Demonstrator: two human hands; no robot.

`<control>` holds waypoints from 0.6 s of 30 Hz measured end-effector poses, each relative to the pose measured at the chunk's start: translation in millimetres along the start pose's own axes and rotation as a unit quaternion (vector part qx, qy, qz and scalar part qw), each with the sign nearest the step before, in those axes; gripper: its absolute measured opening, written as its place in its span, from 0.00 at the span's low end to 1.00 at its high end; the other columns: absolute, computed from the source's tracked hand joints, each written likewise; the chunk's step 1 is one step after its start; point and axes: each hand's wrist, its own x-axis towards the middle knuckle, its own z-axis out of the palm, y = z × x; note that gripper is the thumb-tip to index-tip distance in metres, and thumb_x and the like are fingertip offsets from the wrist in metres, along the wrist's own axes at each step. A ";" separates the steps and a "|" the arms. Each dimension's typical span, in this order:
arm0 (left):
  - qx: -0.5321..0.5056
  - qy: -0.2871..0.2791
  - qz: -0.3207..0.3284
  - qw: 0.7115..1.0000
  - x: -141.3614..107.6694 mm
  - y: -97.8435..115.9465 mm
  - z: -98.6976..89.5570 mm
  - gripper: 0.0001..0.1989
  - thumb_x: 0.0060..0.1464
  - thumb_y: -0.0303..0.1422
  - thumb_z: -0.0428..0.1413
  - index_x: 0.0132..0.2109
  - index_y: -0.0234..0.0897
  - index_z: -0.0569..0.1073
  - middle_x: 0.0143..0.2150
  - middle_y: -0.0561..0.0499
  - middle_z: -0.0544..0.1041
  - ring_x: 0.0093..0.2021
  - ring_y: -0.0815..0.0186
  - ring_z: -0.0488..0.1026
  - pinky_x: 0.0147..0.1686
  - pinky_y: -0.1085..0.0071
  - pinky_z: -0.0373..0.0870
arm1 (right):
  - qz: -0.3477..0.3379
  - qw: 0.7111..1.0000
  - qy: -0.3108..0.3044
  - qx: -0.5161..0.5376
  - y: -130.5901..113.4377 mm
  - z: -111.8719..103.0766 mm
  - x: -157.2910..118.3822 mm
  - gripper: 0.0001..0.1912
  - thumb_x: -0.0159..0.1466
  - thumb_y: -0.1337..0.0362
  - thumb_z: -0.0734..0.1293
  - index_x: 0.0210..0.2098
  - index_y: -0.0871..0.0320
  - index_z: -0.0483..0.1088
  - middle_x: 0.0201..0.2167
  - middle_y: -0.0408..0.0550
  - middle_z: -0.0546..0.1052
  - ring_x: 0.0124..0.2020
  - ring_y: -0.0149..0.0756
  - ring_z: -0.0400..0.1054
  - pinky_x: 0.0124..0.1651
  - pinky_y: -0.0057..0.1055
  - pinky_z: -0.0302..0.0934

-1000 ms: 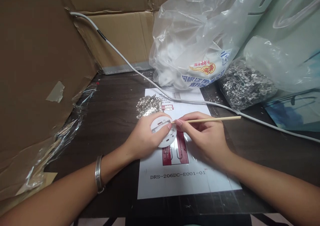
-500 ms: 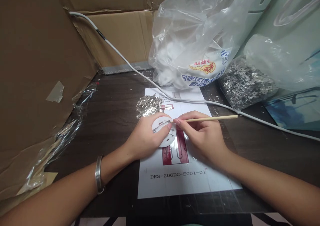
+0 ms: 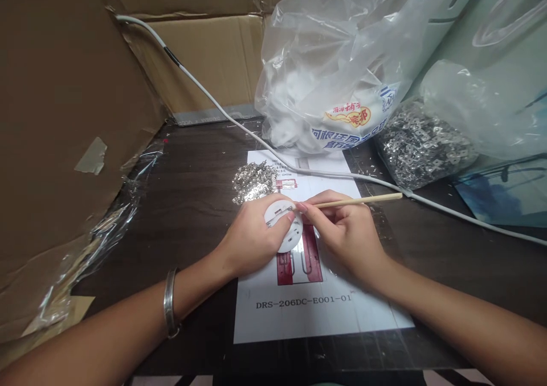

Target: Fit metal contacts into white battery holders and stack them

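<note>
A round white plastic disc (image 3: 282, 239) with small slots is gripped by my left hand (image 3: 252, 235), whose thumb presses on its face. My right hand (image 3: 348, 226) pinches a thin wooden stick (image 3: 367, 200), like a chopstick, near its left end. That end meets the disc's upper right edge, close to my left thumb; a small metal piece seems to lie there, too small to make out. Behind my left hand is a pile of small shiny metal clips (image 3: 253, 181). Beneath both hands lies a printed sheet (image 3: 299, 323) with a red diagram, partly hidden.
A grey cable (image 3: 213, 101) runs across the table and over the sheet. At the back stand a clear plastic bag of white parts (image 3: 294, 101) and a bag of metal pieces (image 3: 427, 141). Cardboard (image 3: 55, 107) walls the left and back. A pale green bag (image 3: 499, 95) stands at right.
The disc and my left hand have shifted very slightly right. The stick's free end has dipped a little toward the left; both grips stay the same.
</note>
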 end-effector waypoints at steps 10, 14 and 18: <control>-0.014 0.028 0.007 0.999 5.1 0.5 6.4 0.08 0.57 0.31 0.52 0.39 0.36 0.75 0.38 0.50 0.79 0.38 0.64 0.75 0.37 0.70 0.70 | 0.010 1.000 0.018 0.021 1.5 -1.5 5.1 0.09 0.63 0.62 0.67 0.28 0.59 0.74 0.28 0.45 0.77 0.27 0.30 0.72 0.28 0.25 0.66; -0.031 0.031 0.018 0.999 10.8 2.1 8.9 0.07 0.56 0.30 0.52 0.39 0.35 0.75 0.38 0.49 0.79 0.39 0.64 0.74 0.39 0.69 0.70 | 0.011 0.999 0.030 0.028 4.5 -2.3 8.5 0.09 0.63 0.62 0.67 0.28 0.60 0.74 0.28 0.45 0.77 0.29 0.30 0.72 0.29 0.25 0.67; -0.052 0.032 0.001 0.998 14.7 4.6 10.8 0.07 0.55 0.30 0.52 0.36 0.34 0.74 0.33 0.50 0.78 0.34 0.65 0.73 0.36 0.68 0.69 | 0.024 0.998 0.032 0.045 5.5 -2.5 10.9 0.10 0.63 0.62 0.67 0.28 0.60 0.74 0.29 0.45 0.77 0.30 0.30 0.72 0.31 0.25 0.67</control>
